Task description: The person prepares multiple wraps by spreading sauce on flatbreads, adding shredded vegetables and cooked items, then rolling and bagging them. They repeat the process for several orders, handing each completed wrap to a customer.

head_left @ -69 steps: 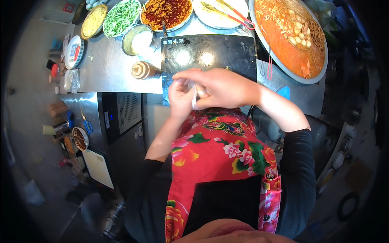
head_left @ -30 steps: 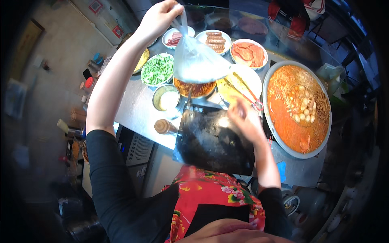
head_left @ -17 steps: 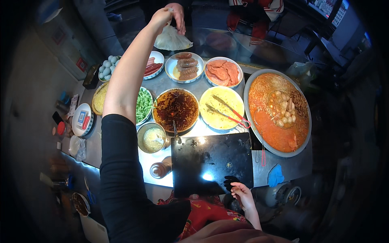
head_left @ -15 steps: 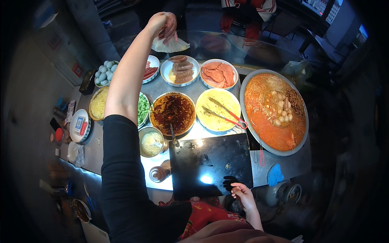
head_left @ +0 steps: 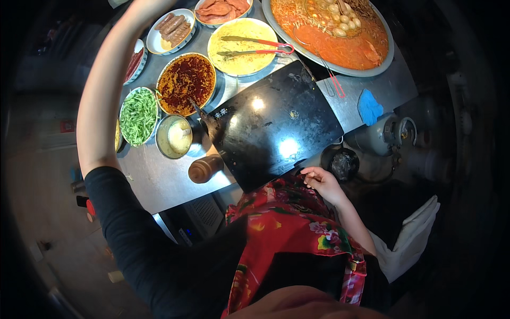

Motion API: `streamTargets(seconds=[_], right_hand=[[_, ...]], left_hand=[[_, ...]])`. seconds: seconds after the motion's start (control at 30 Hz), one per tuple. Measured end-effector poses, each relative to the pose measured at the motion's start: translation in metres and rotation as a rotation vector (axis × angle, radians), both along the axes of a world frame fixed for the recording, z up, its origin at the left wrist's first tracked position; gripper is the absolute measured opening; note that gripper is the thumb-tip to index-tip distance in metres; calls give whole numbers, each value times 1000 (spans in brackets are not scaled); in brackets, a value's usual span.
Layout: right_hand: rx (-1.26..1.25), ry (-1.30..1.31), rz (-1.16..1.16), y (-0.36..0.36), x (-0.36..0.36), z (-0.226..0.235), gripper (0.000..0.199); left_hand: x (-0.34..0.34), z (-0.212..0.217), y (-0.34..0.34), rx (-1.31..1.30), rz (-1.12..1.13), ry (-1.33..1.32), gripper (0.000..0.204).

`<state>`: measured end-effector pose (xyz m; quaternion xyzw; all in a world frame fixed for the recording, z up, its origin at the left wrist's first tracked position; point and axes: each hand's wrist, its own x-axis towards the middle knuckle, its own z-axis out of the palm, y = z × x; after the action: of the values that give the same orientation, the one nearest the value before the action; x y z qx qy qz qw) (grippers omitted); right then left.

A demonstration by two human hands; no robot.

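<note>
My left forearm (head_left: pixel 101 101) stretches up along the left side, and its hand is cut off by the top edge. At the near edge of a flat black griddle plate (head_left: pixel 276 122), my right hand (head_left: pixel 321 182) hangs beside the red floral apron (head_left: pixel 297 228). Its fingers are loosely bent, with nothing seen in them. Beyond the plate are a bowl of dark red chili sauce (head_left: pixel 183 80) with a spoon (head_left: pixel 199 109) and a yellow-filled bowl (head_left: pixel 228 34) with red-handled tongs (head_left: pixel 260 51) across it. A metal cup (head_left: pixel 171 139) of pale liquid stands left of the plate.
Shredded green vegetables (head_left: pixel 139 117), sausages (head_left: pixel 172 29) and pink meat slices (head_left: pixel 223 9) fill other bowls. A large round tray (head_left: pixel 390 53) of red stew sits far right. Nearer are a brown jar (head_left: pixel 204 169), a blue cloth (head_left: pixel 369 108) and a grey cylinder (head_left: pixel 374 135).
The view has tilted down and turned, so the table sits higher. My left hand, earlier near a plastic bag and another person's hand, has passed out of frame. My right hand stays near the plate's edge.
</note>
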<state>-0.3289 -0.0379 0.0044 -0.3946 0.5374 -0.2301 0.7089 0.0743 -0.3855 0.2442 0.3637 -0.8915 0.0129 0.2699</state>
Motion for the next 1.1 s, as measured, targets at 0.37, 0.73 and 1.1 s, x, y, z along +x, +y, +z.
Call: streamTargets(seconds=[0.37, 0.73, 1.1], right_hand=[[-412, 146, 58, 79, -50, -71, 23], [-150, 96, -128, 227, -126, -176, 24], [-258, 92, -373, 190, -20, -388, 17]], left_hand=[[-246, -303, 294, 205, 185, -518, 78], [-270, -300, 295, 158, 416, -253, 66], [-340, -563, 358, 623, -199, -140, 22]])
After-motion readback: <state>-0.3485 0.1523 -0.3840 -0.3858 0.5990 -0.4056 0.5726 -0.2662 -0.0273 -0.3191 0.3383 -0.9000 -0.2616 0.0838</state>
